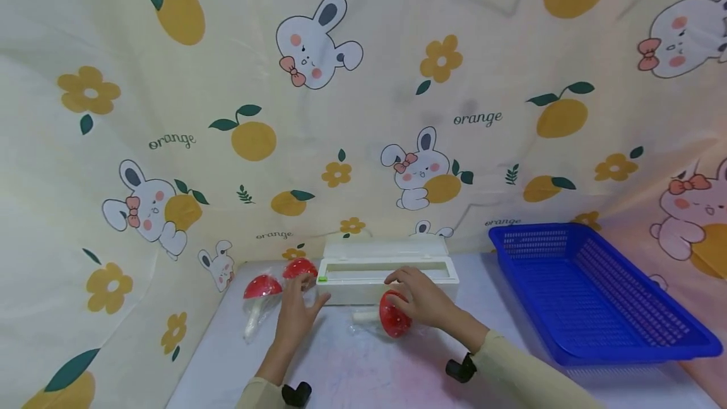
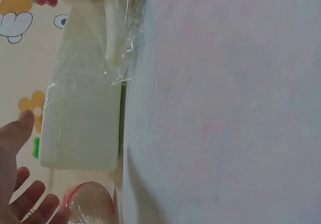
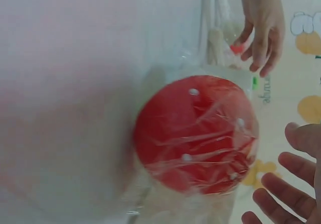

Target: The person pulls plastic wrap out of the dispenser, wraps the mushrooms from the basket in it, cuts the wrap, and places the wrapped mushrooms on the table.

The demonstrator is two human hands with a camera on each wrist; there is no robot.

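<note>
A toy mushroom (image 1: 394, 315) with a red, white-dotted cap lies on its side in clear plastic, in front of a white lidded box (image 1: 352, 296). My right hand (image 1: 425, 298) is just above and beside its cap; in the right wrist view that hand's fingers (image 3: 288, 196) are spread apart from the cap (image 3: 198, 136). At the box's left end is my left hand (image 1: 295, 319), thumb and fingers apart, holding nothing. Two more wrapped mushrooms lie by it: one farther left (image 1: 262, 287), another (image 1: 300, 267) behind the hand, partly hidden.
A blue plastic basket (image 1: 573, 348) stands on the right of the white table (image 1: 363, 374). The box's lid (image 1: 386, 247) is raised at the back, against a patterned cloth (image 1: 363, 112) that hangs behind the table. Each wrist wears a black mount (image 1: 461, 368).
</note>
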